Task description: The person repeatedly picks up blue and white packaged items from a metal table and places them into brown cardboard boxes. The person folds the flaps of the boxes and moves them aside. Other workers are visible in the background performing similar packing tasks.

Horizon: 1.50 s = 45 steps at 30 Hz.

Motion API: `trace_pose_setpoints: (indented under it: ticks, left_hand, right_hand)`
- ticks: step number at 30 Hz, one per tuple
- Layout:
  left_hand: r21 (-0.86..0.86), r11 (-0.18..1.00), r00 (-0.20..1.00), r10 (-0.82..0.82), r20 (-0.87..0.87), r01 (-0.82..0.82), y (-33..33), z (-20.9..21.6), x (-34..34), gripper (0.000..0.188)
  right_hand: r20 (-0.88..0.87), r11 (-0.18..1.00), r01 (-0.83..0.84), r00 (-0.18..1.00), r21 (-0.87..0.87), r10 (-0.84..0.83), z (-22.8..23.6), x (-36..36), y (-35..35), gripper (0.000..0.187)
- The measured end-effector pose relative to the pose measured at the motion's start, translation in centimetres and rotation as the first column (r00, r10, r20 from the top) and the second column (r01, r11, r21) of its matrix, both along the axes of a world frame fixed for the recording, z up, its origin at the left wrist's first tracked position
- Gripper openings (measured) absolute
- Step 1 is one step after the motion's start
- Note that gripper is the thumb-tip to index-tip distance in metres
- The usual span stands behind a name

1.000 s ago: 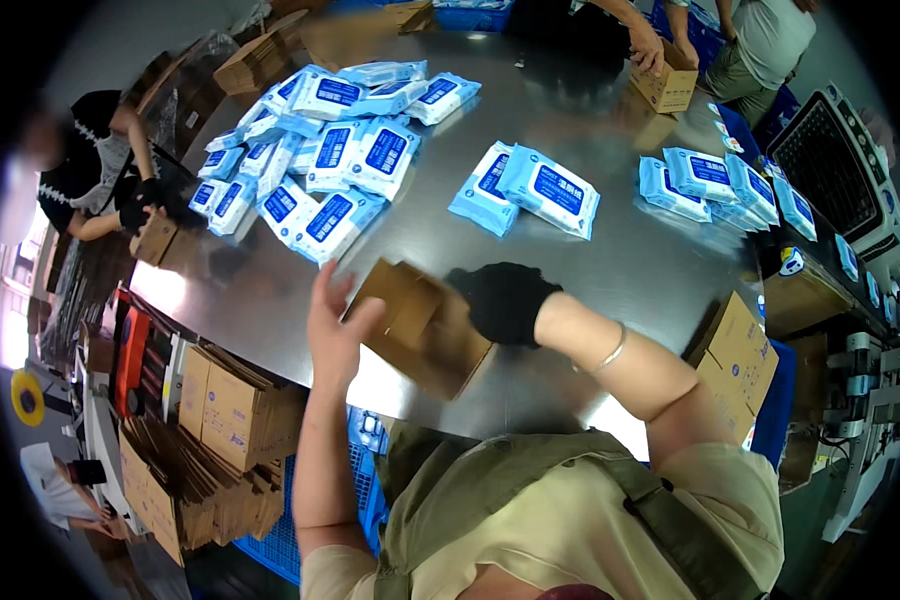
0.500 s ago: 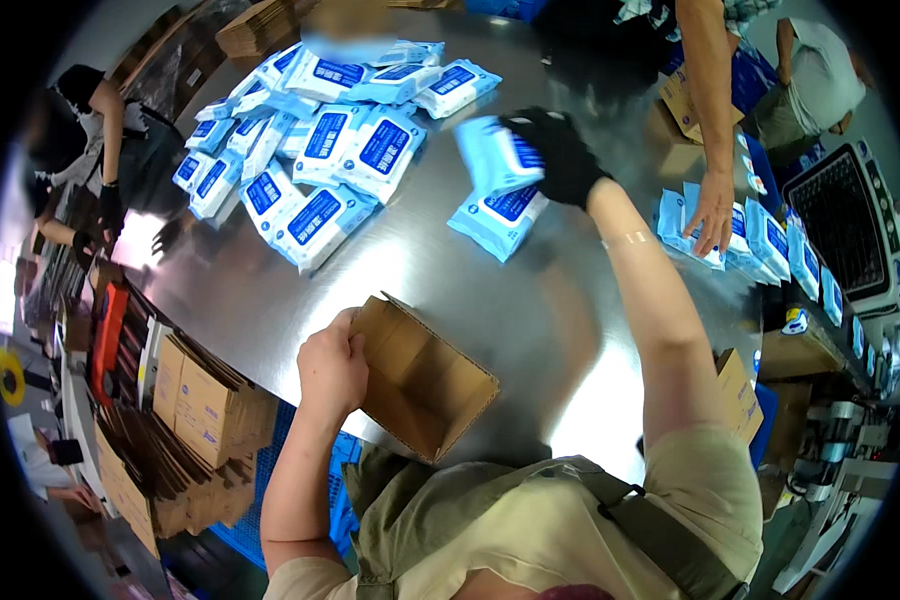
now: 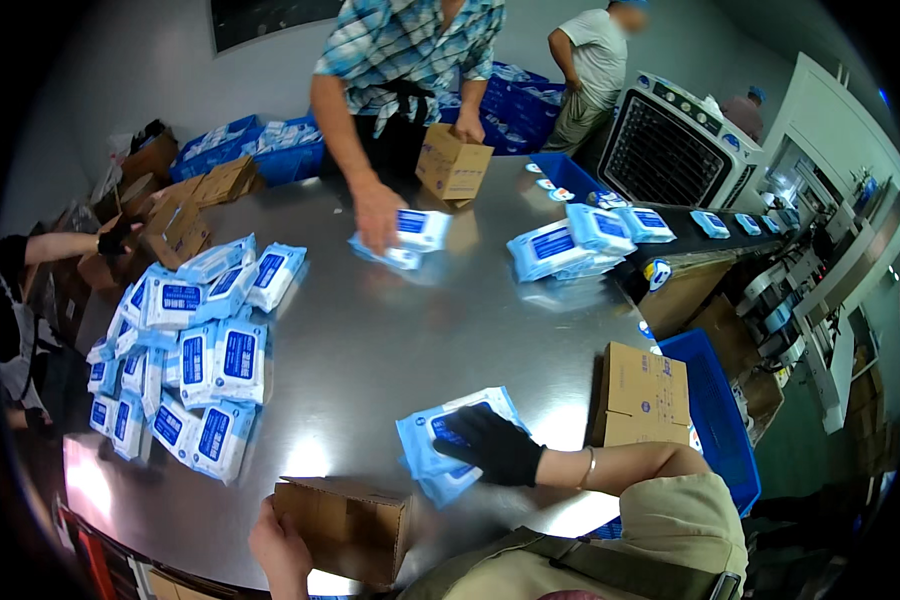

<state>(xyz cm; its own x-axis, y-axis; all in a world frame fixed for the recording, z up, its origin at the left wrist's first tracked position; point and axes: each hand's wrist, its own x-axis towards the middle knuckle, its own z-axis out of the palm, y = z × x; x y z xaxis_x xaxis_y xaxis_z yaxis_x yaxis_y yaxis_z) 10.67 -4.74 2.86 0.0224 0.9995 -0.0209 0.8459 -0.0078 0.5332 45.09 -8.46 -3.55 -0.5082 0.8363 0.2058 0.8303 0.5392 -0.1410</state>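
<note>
My bare left hand (image 3: 278, 550) grips the left side of an open cardboard box (image 3: 355, 520) at the table's near edge. The box's mouth faces up and its inside shows brown and bare where visible. Just right of it, my black-gloved right hand (image 3: 490, 446) is closed over light-blue packs of wipes (image 3: 432, 462), stacked at least two deep, its fingers across the top one. The thumb is hidden. A large heap of similar wipes packs (image 3: 198, 355) lies to the left on the metal table (image 3: 360, 370).
Across the table, a co-worker's hand (image 3: 377, 218) rests on wipes packs, the other holding a carton (image 3: 453, 165). More packs (image 3: 575, 243) sit by the conveyor (image 3: 680, 250). A flattened carton (image 3: 645, 395) and blue crate (image 3: 715, 420) stand at right; another worker's gloved hand (image 3: 118, 235) is far left.
My view has swung toward the right and far side. My right hand has brought the wipes packs nearer the box. The co-worker's hand is now on other packs.
</note>
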Motion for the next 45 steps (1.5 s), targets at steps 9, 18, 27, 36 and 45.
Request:
trace_pose_setpoints:
  ticks: [9, 18, 27, 36, 45]
  left_hand:
    - [0.05, 0.999, 0.984, -0.004, -0.178, 0.013, -0.3, -3.5, -0.7, 0.029]
    - [-0.109, 0.992, 0.991, 0.046, -0.128, -0.06, -1.8, -0.6, 2.4, 0.036]
    - [0.58, 0.814, 0.964, -0.167, 0.206, 0.017, -5.8, 0.0, 0.7, 0.05]
    - [0.251, 0.965, 0.868, 0.058, -0.494, 0.078, -6.2, -0.7, -6.6, 0.029]
    - [0.255, 0.851, 0.562, 0.501, -0.658, -0.459, 2.9, -0.7, -24.0, 0.055]
  right_hand:
    - [0.043, 0.884, 0.356, 0.932, -0.303, -0.36, 1.1, -1.6, 10.6, 0.076]
    - [-0.865, 0.915, -0.137, 0.405, -0.378, -0.297, 13.2, -6.0, 5.2, 0.072]
    - [-0.044, 0.935, -0.19, 0.982, -0.3, 0.185, 4.3, -15.0, 4.6, 0.06]
    - [-0.183, 0.966, 0.203, 0.956, -0.161, -0.231, 10.9, 3.2, 0.3, 0.07]
    - [0.385, 0.591, 0.782, 0.616, -0.197, -0.687, 1.6, 13.1, -17.9, 0.103]
